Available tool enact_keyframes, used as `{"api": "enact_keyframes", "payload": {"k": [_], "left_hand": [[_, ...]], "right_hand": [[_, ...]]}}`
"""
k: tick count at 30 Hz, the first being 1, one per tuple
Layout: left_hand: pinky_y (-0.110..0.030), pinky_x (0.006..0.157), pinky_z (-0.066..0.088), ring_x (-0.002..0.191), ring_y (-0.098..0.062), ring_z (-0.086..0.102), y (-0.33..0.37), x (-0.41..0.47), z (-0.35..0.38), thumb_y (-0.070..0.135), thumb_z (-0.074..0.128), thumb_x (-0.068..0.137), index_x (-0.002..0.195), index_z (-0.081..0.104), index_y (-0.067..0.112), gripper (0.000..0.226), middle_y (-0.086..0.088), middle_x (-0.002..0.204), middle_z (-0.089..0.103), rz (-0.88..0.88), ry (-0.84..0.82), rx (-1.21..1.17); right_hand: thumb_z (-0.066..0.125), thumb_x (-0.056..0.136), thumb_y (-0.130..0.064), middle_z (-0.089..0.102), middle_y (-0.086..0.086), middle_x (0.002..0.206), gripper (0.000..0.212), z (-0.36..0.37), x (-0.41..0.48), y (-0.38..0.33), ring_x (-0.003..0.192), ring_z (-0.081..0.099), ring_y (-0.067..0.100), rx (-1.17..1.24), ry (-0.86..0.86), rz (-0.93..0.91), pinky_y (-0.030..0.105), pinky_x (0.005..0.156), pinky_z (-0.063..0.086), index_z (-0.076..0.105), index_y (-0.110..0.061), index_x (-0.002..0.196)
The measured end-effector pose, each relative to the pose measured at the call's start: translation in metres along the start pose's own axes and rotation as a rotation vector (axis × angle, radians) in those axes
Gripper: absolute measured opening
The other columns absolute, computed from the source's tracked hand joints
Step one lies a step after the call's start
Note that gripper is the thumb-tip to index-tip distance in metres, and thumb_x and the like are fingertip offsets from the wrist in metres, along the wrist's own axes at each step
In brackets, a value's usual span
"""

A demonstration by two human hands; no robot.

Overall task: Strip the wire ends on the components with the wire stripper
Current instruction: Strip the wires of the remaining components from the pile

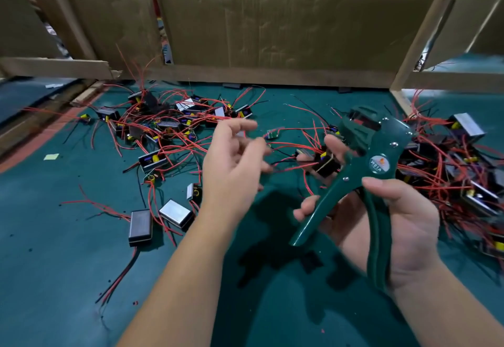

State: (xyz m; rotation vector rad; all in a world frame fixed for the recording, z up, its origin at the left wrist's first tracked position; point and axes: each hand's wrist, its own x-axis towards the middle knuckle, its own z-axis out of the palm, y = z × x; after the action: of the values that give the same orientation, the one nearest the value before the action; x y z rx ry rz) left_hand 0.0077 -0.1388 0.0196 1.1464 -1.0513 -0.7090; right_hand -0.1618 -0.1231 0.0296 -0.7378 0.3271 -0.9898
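My right hand (403,224) grips the handles of a green wire stripper (381,161), jaws pointing up and away. One finger of that hand reaches beside the jaws, where a black component (326,165) with a yellow part and red and black wires sits against it. My left hand (231,166) hovers to the left of this component, blurred, fingers loosely spread. Its fingertips are near the wire ends trailing from the component. The blur hides whether they touch.
A tangle of components with red wires (163,128) lies at the back left of the green mat (68,265); a bigger pile (463,172) is at the right. Loose metal-cased units (140,226) lie front left. Cardboard walls (272,33) and wooden rails (425,33) close the back.
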Motion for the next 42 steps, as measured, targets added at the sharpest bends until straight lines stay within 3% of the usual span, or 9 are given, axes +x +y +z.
{"api": "enact_keyframes", "payload": {"k": [4, 10, 14, 18, 25, 29, 33, 38, 42], "left_hand": [[-0.011, 0.032, 0.019, 0.027, -0.011, 0.040, 0.003, 0.005, -0.006, 0.028, 0.053, 0.094, 0.054, 0.065, 0.015, 0.044, -0.002, 0.043, 0.057, -0.297, -0.180, 0.062], [-0.017, 0.042, 0.031, 0.043, -0.009, 0.047, 0.000, 0.000, -0.016, 0.035, 0.071, 0.084, 0.072, 0.072, 0.030, 0.012, 0.000, 0.055, 0.062, -0.248, -0.718, 0.368], [-0.037, 0.068, 0.050, 0.071, -0.020, 0.059, -0.007, 0.003, -0.015, 0.054, 0.063, 0.081, 0.078, 0.074, 0.028, 0.029, -0.004, 0.073, 0.066, -0.044, -0.618, 0.747], [-0.035, 0.076, 0.050, 0.085, -0.027, 0.060, -0.009, 0.005, -0.016, 0.057, 0.040, 0.091, 0.076, 0.066, 0.014, 0.053, -0.008, 0.080, 0.064, -0.148, -0.403, 1.018], [-0.031, 0.069, 0.036, 0.089, -0.031, 0.055, -0.010, 0.014, -0.037, 0.029, 0.050, 0.088, 0.097, 0.067, 0.017, 0.023, -0.010, 0.103, 0.059, -0.153, 0.144, 1.156], [-0.032, 0.080, 0.041, 0.092, -0.022, 0.053, -0.014, 0.010, -0.016, 0.015, 0.060, 0.084, 0.104, 0.063, 0.015, 0.021, -0.001, 0.094, 0.055, 0.280, -0.017, 0.902], [-0.038, 0.105, 0.037, 0.126, -0.022, 0.048, -0.033, 0.016, -0.017, 0.017, 0.058, 0.087, 0.140, 0.043, 0.017, 0.055, -0.004, 0.133, 0.055, 0.134, -0.324, 0.956], [-0.039, 0.100, 0.029, 0.119, -0.029, 0.050, -0.043, 0.032, -0.036, 0.031, 0.053, 0.085, 0.144, 0.029, 0.015, 0.066, -0.009, 0.125, 0.059, -0.102, -0.144, 1.303], [-0.043, 0.098, 0.033, 0.117, -0.025, 0.051, -0.042, 0.027, -0.031, 0.017, 0.060, 0.081, 0.138, 0.043, 0.019, 0.059, -0.003, 0.123, 0.057, 0.152, 0.136, 1.007]], "right_hand": [[0.074, 0.056, -0.024, 0.063, 0.020, 0.114, 0.066, -0.003, -0.002, -0.006, 0.067, 0.065, 0.033, 0.097, -0.036, -0.002, 0.044, 0.072, 0.056, 0.062, -0.017, 0.120], [0.076, 0.055, -0.024, 0.060, 0.022, 0.120, 0.053, -0.004, -0.004, -0.007, 0.067, 0.064, 0.033, 0.146, -0.043, 0.015, 0.043, 0.074, 0.056, 0.063, -0.019, 0.106], [0.074, 0.056, -0.026, 0.060, 0.021, 0.120, 0.052, -0.005, -0.003, -0.008, 0.067, 0.064, 0.033, 0.113, -0.050, -0.007, 0.042, 0.072, 0.056, 0.061, -0.018, 0.106], [0.070, 0.060, -0.026, 0.062, 0.020, 0.116, 0.046, -0.005, -0.003, -0.012, 0.070, 0.064, 0.032, 0.105, -0.053, -0.023, 0.040, 0.069, 0.056, 0.062, -0.017, 0.104], [0.069, 0.071, -0.015, 0.064, 0.025, 0.104, 0.044, -0.006, -0.005, -0.020, 0.077, 0.063, 0.039, 0.293, -0.148, 0.004, 0.043, 0.073, 0.056, 0.053, -0.010, 0.111], [0.076, 0.062, -0.019, 0.065, 0.022, 0.108, 0.049, -0.004, -0.004, -0.019, 0.072, 0.064, 0.035, 0.224, -0.060, -0.010, 0.040, 0.068, 0.057, 0.059, -0.015, 0.107], [0.061, 0.079, -0.015, 0.062, 0.029, 0.108, 0.044, -0.005, -0.003, -0.018, 0.085, 0.061, 0.043, 0.372, -0.219, 0.064, 0.046, 0.081, 0.053, 0.044, -0.012, 0.119], [0.075, 0.061, -0.023, 0.069, 0.017, 0.094, 0.053, -0.003, -0.004, -0.018, 0.071, 0.066, 0.032, 0.212, -0.085, -0.011, 0.036, 0.067, 0.058, 0.055, -0.015, 0.109], [0.085, 0.046, -0.025, 0.070, 0.012, 0.090, 0.065, -0.002, -0.003, -0.018, 0.064, 0.065, 0.027, 0.146, -0.004, -0.033, 0.033, 0.060, 0.058, 0.057, -0.019, 0.105]]}}
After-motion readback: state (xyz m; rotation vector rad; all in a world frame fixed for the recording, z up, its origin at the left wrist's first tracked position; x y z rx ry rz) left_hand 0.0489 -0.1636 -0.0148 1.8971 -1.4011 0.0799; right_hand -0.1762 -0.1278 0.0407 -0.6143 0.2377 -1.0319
